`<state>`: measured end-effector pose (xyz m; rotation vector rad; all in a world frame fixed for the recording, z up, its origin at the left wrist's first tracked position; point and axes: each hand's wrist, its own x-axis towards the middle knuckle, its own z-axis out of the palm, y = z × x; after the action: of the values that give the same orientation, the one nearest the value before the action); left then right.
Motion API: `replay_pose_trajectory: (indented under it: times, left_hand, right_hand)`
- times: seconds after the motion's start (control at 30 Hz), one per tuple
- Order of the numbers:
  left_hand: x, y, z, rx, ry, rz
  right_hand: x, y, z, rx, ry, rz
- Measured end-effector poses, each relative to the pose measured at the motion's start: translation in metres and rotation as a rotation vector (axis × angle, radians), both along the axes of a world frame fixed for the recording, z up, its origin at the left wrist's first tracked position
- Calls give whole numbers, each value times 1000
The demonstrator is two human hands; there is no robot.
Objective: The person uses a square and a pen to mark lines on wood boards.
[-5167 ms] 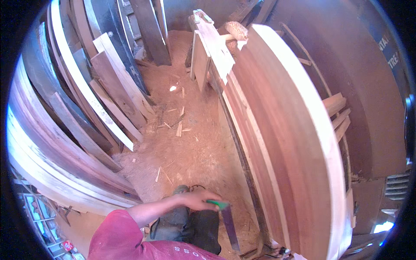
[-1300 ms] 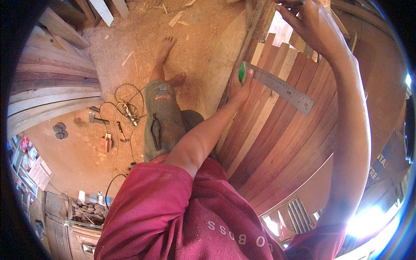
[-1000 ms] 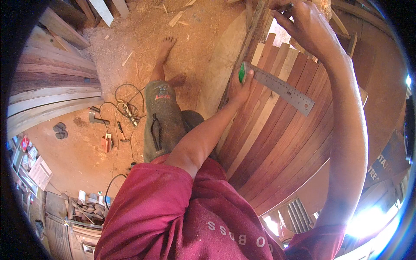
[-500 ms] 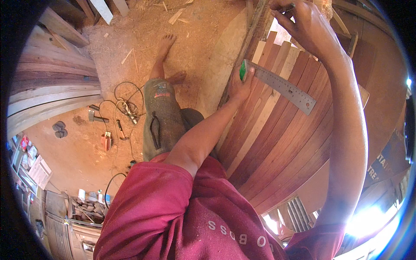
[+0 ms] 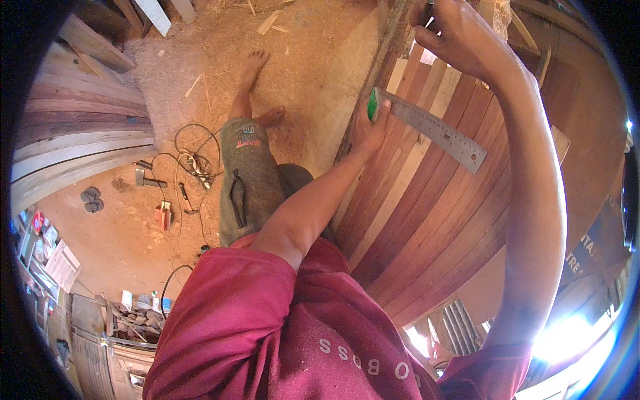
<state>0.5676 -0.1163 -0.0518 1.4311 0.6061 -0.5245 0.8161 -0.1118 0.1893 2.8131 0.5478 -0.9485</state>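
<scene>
My left hand [image 5: 369, 131] is closed around the green stock of a try square [image 5: 437, 128]. Its steel blade lies slantwise across a row of boards [image 5: 427, 213] in reddish-brown and pale wood. Further off, at the top edge, my right hand [image 5: 460, 40] is raised beyond the far ends of the boards. The fingers there are pinched on a small dark item, cut off by the picture's edge and too unclear to name. The right hand is apart from the square.
Stacked planks [image 5: 87, 133] stand at the left. On the dusty floor lie a hammer [image 5: 187, 199], a coiled cable [image 5: 193, 160] and a pair of sandals [image 5: 92, 199]. A box of wood offcuts [image 5: 137, 320] is at the lower left. My bare foot [image 5: 255, 63] rests among shavings.
My right hand has shifted slightly left and toward the top edge. The left hand and the try square have stayed almost in place.
</scene>
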Motion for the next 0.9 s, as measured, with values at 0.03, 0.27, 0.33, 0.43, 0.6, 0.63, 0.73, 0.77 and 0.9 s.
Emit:
replay_pose_trajectory:
  times: [0.03,0.27,0.33,0.43,0.6,0.63,0.73,0.77,0.9]
  left_hand:
    - [0,1,0,0,1,1]
    - [0,-2,-3,-75,3,18]
    - [-1,-3,-4,-68,-5,31]
    - [-1,-2,-4,-47,-9,59]
    - [2,-1,4,-35,5,42]
    - [2,0,5,-34,6,43]
    - [4,3,10,-24,2,37]
    - [4,3,13,-16,29,25]
    - [5,5,8,-40,81,13]
  right_hand:
    - [-1,-1,-3,-13,1,21]
    - [-13,-18,-25,5,20,68]
    - [-13,-12,-24,79,45,34]
    - [-10,16,-1,-111,96,-64]
    - [-11,-12,-29,-44,75,-3]
    - [-14,-17,-34,87,50,70]
    - [-20,-23,-40,78,-2,97]
    - [-21,-24,-39,82,-2,94]
    - [-19,-13,-43,73,47,101]
